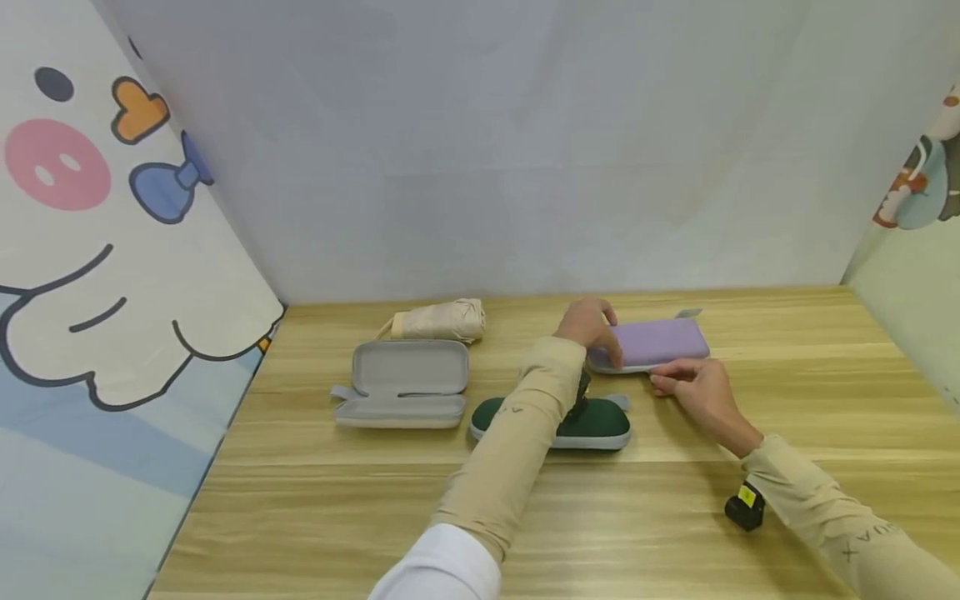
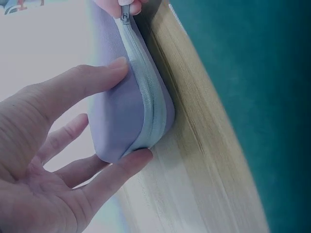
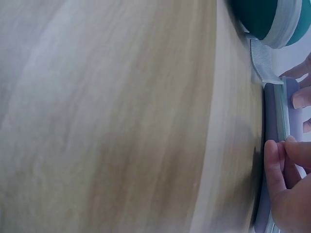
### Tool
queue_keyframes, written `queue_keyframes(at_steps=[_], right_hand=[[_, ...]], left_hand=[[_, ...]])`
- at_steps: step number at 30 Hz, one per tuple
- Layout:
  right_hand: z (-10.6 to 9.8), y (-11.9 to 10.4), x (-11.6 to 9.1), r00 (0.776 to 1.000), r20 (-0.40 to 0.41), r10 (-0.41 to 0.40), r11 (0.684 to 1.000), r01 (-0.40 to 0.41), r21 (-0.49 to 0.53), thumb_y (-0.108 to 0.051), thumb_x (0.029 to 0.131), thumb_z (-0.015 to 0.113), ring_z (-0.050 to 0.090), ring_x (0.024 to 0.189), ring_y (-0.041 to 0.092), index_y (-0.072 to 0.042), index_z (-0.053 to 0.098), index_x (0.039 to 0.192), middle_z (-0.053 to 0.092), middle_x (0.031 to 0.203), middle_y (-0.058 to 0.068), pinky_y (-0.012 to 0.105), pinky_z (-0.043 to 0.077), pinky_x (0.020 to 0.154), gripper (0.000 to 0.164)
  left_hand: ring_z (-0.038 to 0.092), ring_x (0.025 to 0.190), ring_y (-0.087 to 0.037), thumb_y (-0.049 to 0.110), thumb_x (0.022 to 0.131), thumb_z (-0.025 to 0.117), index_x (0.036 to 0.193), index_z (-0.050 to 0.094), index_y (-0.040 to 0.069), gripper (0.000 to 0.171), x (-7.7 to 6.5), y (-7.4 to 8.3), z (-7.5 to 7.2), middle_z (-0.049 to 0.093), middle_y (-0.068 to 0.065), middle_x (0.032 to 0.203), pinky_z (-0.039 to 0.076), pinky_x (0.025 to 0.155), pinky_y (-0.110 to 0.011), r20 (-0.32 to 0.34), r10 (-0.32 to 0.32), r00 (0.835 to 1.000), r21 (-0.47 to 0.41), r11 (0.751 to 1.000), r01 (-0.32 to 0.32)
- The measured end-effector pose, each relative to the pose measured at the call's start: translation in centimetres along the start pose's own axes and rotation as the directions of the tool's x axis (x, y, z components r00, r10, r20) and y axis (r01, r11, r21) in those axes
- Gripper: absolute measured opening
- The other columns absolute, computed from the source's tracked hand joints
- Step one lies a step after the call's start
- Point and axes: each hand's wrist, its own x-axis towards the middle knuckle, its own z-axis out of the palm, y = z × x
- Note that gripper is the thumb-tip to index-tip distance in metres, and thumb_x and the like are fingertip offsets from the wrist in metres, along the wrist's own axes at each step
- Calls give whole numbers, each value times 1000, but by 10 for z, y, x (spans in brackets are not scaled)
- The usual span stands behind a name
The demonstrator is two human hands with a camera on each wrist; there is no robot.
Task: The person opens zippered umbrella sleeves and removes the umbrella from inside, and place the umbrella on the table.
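A purple zippered glasses case (image 1: 663, 342) lies on the wooden table, its pale zipper (image 2: 149, 92) facing the front edge. My left hand (image 1: 588, 323) holds its left end, thumb on the top and a finger at the zippered corner. In the left wrist view the zipper's teeth look closed along that end. My right hand (image 1: 701, 393) pinches the small zipper pull (image 2: 125, 15) at the middle of the case's front side. Thumb and forefinger meet there in the right wrist view too, beside the left hand's fingers.
A green glasses case (image 1: 600, 421) lies under my left forearm, partly covered by it. To its left a grey case (image 1: 411, 367) stands with its lid up. Behind that lies a beige bundle, like a folded umbrella (image 1: 442, 321). A white curtain (image 1: 525, 167) hangs behind the table.
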Motion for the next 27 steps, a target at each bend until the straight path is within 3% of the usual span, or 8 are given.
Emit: queue_keyframes(at_steps=[5,17,23,27], right_hand=[[1,-2,-1,1000,13,9,1000,-9,6,6,85,64,67,66,10,18,66,94,67,87,27,24,54,63,15],[1,-2,-3,1000,16,23,999,-23,-23,5,84,65,67,65,10,16,67,95,69,85,24,23,53,62,16],[1,0,-4,1000,5,7,999,-7,-36,4,83,67,66,63,10,14,69,93,69,83,22,21,52,60,14],[2,-1,-4,1000,5,4,999,-4,-34,4,83,68,66,63,11,14,69,93,69,82,21,20,51,59,15]], left_hand=[[53,76,-14,15,53,94,96,65,12,52,-4,6,-2,60,2,89,45,61,-22,4,-12,1000,74,997,11],[43,58,-12,23,55,94,74,50,13,48,-8,13,-2,49,1,70,36,47,-24,38,-10,999,199,980,2],[40,60,-11,31,53,94,77,48,13,54,-6,13,-2,44,2,72,34,48,-22,68,10,998,271,962,-28],[45,65,-11,35,52,94,86,54,13,56,-5,12,-1,49,3,78,39,52,-22,76,13,997,298,954,-35]])
